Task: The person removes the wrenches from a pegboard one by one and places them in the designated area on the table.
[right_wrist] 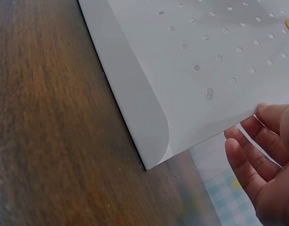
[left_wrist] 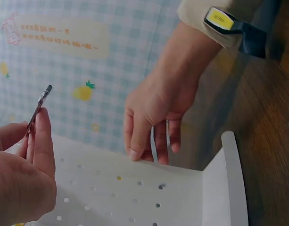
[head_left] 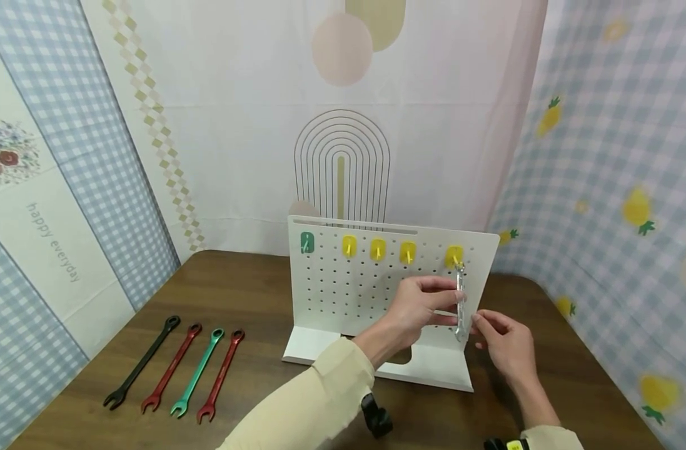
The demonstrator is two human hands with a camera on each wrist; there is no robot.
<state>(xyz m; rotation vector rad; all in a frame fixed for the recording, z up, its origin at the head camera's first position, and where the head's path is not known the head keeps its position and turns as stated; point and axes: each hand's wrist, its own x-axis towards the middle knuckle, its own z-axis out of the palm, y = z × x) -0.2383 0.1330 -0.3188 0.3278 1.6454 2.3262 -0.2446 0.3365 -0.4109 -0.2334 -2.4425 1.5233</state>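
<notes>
My left hand pinches a silver wrench, upright in front of the white pegboard. The wrench's top end is at the rightmost yellow hook; I cannot tell whether its ring is over the peg. In the left wrist view, the wrench appears edge-on between the thumb and fingers of the left hand. My right hand grips the board's right edge, thumb at the edge and fingers behind, as the right wrist view shows with the hand beside the board.
On the table's left lie a black wrench, a red wrench, a green wrench and another red wrench, side by side. Along the board's top are a green hook and other yellow hooks. Patterned cloth surrounds the wooden table.
</notes>
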